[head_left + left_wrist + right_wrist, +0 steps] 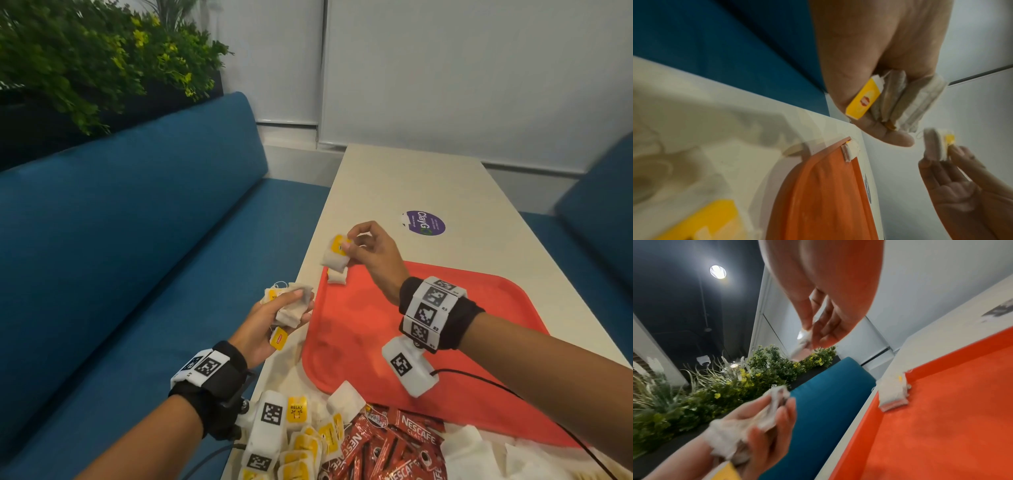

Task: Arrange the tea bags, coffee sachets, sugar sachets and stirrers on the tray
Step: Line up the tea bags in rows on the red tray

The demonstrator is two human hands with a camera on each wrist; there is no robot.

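Over by the far left corner of the red tray [479,342], the right hand [373,255] is up in the air pinching a single tea bag [334,257] by its yellow tag between thumb and fingertips, the other fingers loosely curled. Right below that hand, one tea bag [337,275] already sits in the tray's corner, leaning against the rim. The left hand [270,323] is just left of the tray, off the edge of the surface [411,178], fingers wrapped around a small bunch of tea bags [291,305], with a yellow tag [278,338] dangling under the palm. Back toward the person's wrists there's a messy pile at the near end of the tray: loose tea bags with yellow tags [308,445], red Nescafe coffee sachets [387,445], and some white sachets [472,448] further right, can't tell what's in those. A purple sticker [424,223] sits on the surface beyond the right hand.
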